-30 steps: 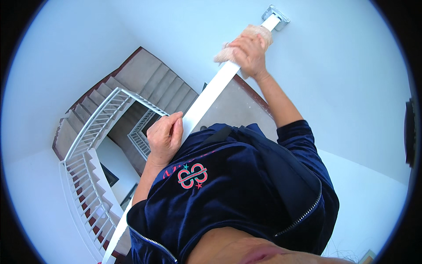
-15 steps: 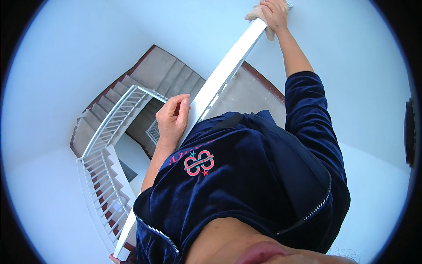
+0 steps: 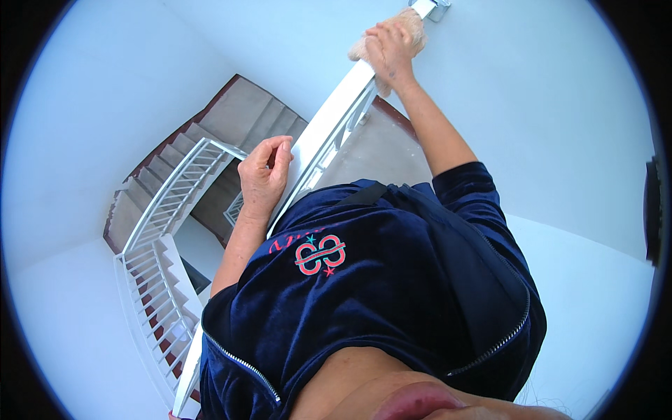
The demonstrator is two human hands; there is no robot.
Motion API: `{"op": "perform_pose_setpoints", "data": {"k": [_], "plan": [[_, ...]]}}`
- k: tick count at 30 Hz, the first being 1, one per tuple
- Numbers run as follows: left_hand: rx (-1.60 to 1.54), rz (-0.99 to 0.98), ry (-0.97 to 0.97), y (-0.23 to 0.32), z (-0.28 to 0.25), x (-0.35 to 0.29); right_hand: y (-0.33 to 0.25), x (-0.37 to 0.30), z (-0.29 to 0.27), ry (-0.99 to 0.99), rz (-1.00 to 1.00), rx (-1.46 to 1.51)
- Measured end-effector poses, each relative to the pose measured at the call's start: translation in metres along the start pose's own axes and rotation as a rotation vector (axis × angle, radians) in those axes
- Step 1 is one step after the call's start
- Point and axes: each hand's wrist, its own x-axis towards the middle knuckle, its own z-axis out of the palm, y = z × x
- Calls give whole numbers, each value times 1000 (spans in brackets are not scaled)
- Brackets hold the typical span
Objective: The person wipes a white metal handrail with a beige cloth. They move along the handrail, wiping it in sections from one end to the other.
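Observation:
A white handrail (image 3: 327, 122) runs slantwise from the lower left up past my body to the wall at the top. Near its upper end my right hand (image 3: 392, 56) is closed on a fluffy beige cloth (image 3: 411, 25), which drapes over the rail and hangs down its near side. My left hand (image 3: 264, 171) hovers at the rail's left edge, beside its middle stretch. Its fingers are curled in and meet the thumb, with nothing visible between them. Whether this hand touches the rail, I cannot tell.
Below on the left, grey stairs (image 3: 157, 168) descend around a stairwell with a white railing (image 3: 164, 217). A metal bracket (image 3: 439, 10) fixes the handrail to the pale wall (image 3: 532, 105). Grey floor (image 3: 378, 154) lies beyond the rail's bars. A dark object (image 3: 653, 210) is at the far right.
My right hand has drawn the cloth down the handrail toward me, uncovering the rail's top end and bracket. My left hand, still curled, has shifted slightly left and up in view.

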Motion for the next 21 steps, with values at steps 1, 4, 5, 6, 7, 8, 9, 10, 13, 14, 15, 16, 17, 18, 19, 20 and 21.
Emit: {"op": "perform_pose_setpoints", "data": {"k": [1,4,5,6,7,8,9,10,13,14,15,16,17,18,19,20,21], "plan": [[-7,-2,-1,0,1,0,-13,-8,-1,2,27,49],[-4,10,3,1,3,3,-31,-20,-21,-85,111,113],[-1,14,3,1,3,3,-30,-20,-32,-92,105,95],[29,51,10,2,3,3,-29,-19,-44,-117,115,74],[57,83,19,1,4,3,-24,-15,-56,-51,36,-25],[82,112,32,1,3,1,-20,-10,-67,-43,25,36],[71,123,29,1,2,1,-15,-5,-79,-64,17,82],[82,128,26,2,1,-1,-12,-1,-84,-85,13,127],[97,143,14,3,-3,-3,-21,8,-77,-131,45,303],[93,136,15,3,-3,-2,-26,10,-67,-120,19,337],[91,128,12,4,-4,-3,-34,8,-56,-117,35,276],[88,119,9,5,-4,-2,-42,8,-41,-115,51,216],[80,116,16,6,-4,-2,-45,8,-31,-135,72,152],[58,93,11,6,-4,-2,-45,8,-26,-129,85,100],[34,62,17,7,-4,-2,-44,8,-21,-146,100,44],[-1,34,21,8,-3,-1,-37,10,-17,-131,57,-5],[-8,38,39,8,-4,-2,-28,11,-18,-174,56,-22]]}}
